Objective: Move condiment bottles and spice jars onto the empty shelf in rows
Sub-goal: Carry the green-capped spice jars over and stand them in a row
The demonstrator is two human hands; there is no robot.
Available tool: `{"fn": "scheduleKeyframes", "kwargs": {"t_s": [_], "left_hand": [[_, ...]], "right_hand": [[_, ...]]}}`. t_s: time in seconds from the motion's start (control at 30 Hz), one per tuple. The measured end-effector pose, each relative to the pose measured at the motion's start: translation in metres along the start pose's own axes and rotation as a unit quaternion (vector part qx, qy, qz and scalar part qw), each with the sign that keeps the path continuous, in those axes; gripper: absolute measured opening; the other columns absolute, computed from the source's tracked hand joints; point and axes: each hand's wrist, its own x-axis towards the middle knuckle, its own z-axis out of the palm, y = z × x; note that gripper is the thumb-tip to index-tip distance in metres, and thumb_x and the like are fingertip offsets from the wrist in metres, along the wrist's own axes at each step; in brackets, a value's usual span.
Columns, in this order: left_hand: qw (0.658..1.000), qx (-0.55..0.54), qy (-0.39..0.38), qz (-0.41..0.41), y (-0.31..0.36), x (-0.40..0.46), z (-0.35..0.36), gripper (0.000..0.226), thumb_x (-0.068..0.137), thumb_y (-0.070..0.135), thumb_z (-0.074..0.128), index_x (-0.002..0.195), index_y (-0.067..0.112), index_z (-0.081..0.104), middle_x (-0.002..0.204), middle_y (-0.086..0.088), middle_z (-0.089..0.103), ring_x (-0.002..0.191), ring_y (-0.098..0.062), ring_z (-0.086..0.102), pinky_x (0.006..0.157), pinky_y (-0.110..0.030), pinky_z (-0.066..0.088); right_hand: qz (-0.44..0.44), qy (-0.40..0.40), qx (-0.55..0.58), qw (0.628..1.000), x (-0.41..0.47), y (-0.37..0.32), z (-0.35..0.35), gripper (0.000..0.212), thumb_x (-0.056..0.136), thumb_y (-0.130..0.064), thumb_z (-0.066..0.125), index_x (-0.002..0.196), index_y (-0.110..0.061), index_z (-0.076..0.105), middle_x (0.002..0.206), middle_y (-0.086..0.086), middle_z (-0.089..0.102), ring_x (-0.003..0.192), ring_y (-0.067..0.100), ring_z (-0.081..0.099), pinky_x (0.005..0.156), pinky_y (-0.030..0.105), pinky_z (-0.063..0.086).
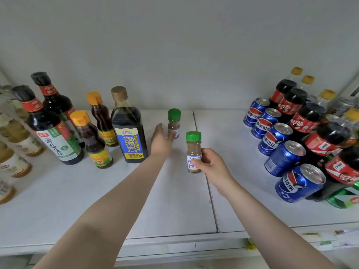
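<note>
On the white shelf (174, 200) a small spice jar (174, 121) with a green lid stands upright near the back. My left hand (162, 141) reaches to it with the fingertips at its base and the thumb apart from it. My right hand (212, 167) grips a second green-lidded spice jar (193, 150) by its lower half, upright, in front and to the right of the first. To the left stand a tall dark bottle (129, 133) with a blue and yellow label, two orange-capped bottles (93, 140) and two dark soy sauce bottles (48, 125).
Blue cola cans (285, 158) and dark cola bottles (310, 121) with red labels fill the shelf's right end. Pale bottles (13, 133) crowd the far left edge. A seam (206, 171) runs front to back through the shelf. The grey wall (174, 55) rises behind.
</note>
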Motion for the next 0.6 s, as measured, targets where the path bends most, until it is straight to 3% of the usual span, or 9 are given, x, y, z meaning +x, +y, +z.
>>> {"fn": "scheduleKeyframes", "kwargs": {"t_s": [0.1, 0.2, 0.37, 0.6], "left_hand": [[0.996, -0.085, 0.035, 0.005, 0.011, -0.027, -0.006, 0.040, 0.096, 0.028, 0.051, 0.130, 0.006, 0.049, 0.119, -0.007, 0.059, 0.115, -0.027, 0.055, 0.090, -0.028, 0.040], [0.991, -0.133, 0.017, 0.009, 0.028, -0.042, -0.015, 0.031, 0.098, 0.034, 0.047, 0.113, 0.010, 0.059, 0.101, 0.001, 0.061, 0.098, -0.018, 0.056, 0.081, -0.025, 0.037], [0.998, -0.061, 0.003, -0.004, 0.042, -0.035, -0.026, 0.031, 0.096, 0.036, 0.050, 0.111, 0.012, 0.063, 0.106, -0.003, 0.064, 0.098, -0.020, 0.057, 0.083, -0.028, 0.040], [1.000, -0.019, -0.005, -0.022, 0.042, -0.022, -0.019, 0.029, 0.092, 0.030, 0.057, 0.109, 0.007, 0.061, 0.110, -0.010, 0.068, 0.104, -0.029, 0.061, 0.088, -0.034, 0.045]], "right_hand": [[-0.014, 0.019, -0.020, 1.000, 0.019, 0.001, 0.010, 0.033, 0.077, 0.002, 0.071, 0.107, -0.004, 0.061, 0.099, 0.012, 0.068, 0.084, 0.017, 0.063, 0.076, 0.026, 0.052], [-0.022, 0.029, -0.033, 0.999, 0.037, 0.001, 0.024, 0.038, 0.070, 0.003, 0.075, 0.100, -0.015, 0.062, 0.095, 0.006, 0.070, 0.083, 0.018, 0.066, 0.072, 0.025, 0.055], [-0.031, 0.024, -0.048, 0.998, 0.061, -0.001, 0.046, 0.039, 0.070, 0.007, 0.072, 0.096, -0.017, 0.056, 0.090, -0.001, 0.066, 0.080, 0.014, 0.063, 0.070, 0.021, 0.051], [-0.036, 0.038, -0.073, 0.996, 0.079, 0.010, 0.049, 0.038, 0.062, -0.009, 0.076, 0.084, -0.033, 0.056, 0.086, -0.004, 0.069, 0.085, 0.024, 0.067, 0.081, 0.046, 0.054]]}}
